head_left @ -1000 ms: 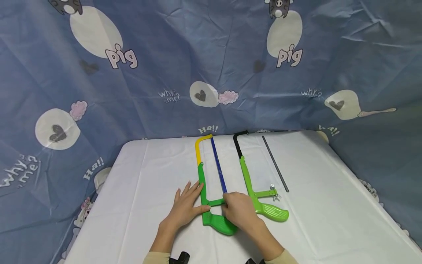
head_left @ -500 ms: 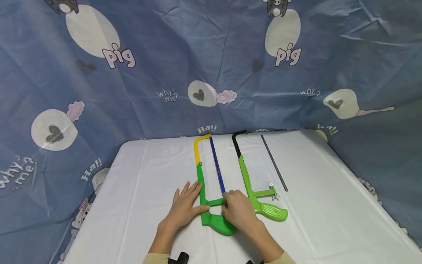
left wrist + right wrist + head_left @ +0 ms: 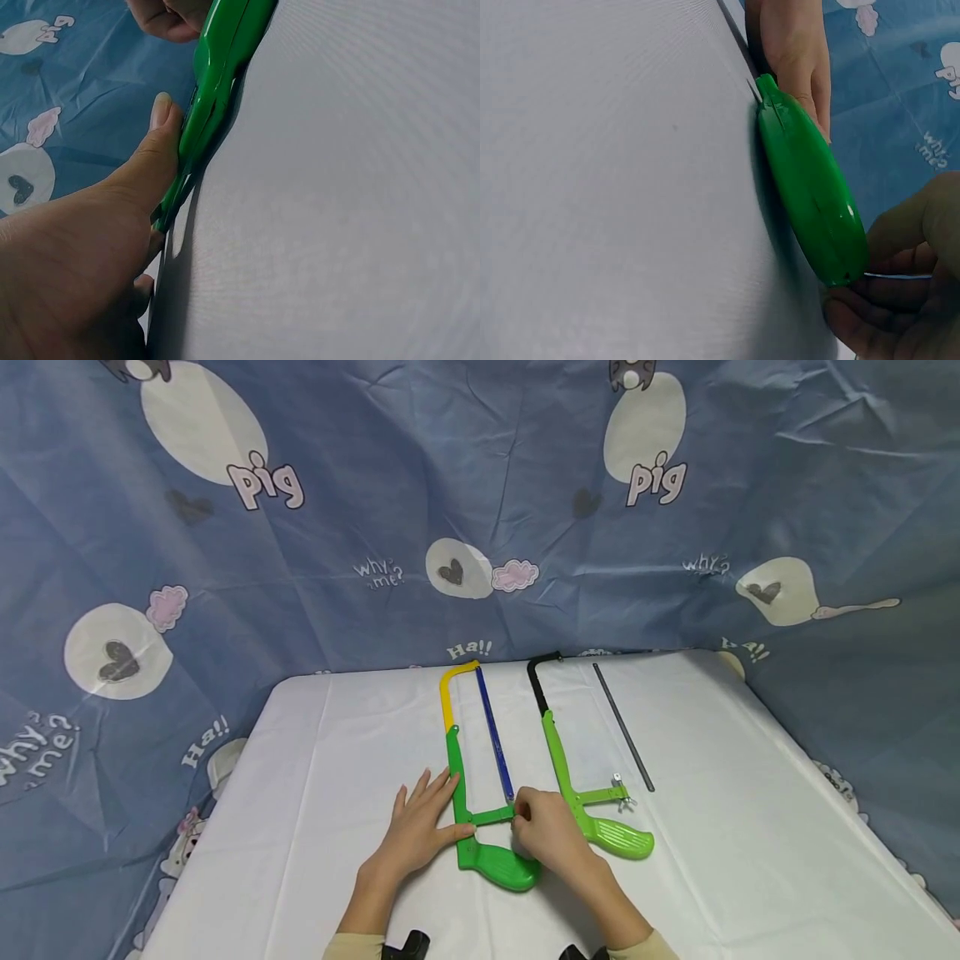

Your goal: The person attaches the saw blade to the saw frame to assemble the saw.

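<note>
A hacksaw (image 3: 460, 777) with a green frame, yellow front arm and blue blade (image 3: 492, 731) lies flat on the white table. My left hand (image 3: 417, 827) rests on its frame with spread fingers, the thumb lying on the green part near the handle. In the left wrist view that thumb presses along the green handle side (image 3: 217, 90). At the outer end of the short green crossbar (image 3: 491, 817), my right hand (image 3: 551, 828) has curled fingers that pinch the wing nut area; the nut itself is hidden. The right wrist view shows these fingers beside the green handle (image 3: 817, 187).
To the right lies a second hacksaw (image 3: 558, 756), light green and black, with a wing nut (image 3: 627, 804) on its crossbar and no blade fitted. A loose grey blade (image 3: 624, 727) lies beyond it. A blue printed cloth (image 3: 480, 510) hangs behind the table.
My right hand has turned slightly at the crossbar's end, and its fingers uncover the blue blade's lower end. The left hand stays in place on the frame.
</note>
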{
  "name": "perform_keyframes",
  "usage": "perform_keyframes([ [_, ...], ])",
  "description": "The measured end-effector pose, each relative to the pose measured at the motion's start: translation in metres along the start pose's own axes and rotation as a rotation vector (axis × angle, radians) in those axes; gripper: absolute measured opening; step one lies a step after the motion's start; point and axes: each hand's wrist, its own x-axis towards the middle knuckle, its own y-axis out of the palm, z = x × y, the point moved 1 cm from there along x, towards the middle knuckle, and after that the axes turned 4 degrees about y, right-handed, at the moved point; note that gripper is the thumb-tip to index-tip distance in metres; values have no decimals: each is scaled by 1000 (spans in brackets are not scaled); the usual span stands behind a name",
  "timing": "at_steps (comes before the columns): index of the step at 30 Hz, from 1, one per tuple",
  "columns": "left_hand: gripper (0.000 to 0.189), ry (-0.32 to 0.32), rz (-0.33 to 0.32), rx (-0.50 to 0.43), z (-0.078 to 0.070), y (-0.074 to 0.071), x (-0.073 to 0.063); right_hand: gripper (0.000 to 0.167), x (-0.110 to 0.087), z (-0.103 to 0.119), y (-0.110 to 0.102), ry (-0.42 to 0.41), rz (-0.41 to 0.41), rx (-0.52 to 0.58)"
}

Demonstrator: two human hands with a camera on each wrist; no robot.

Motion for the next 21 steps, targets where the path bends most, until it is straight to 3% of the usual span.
perform_keyframes([
  [9,87,11,-19,8,1,2,1,21,3,-1,-1,-25,-26,-55],
  [21,88,-3,11,4,2,1,1,23,0,1,2,-111,-66,-147],
])
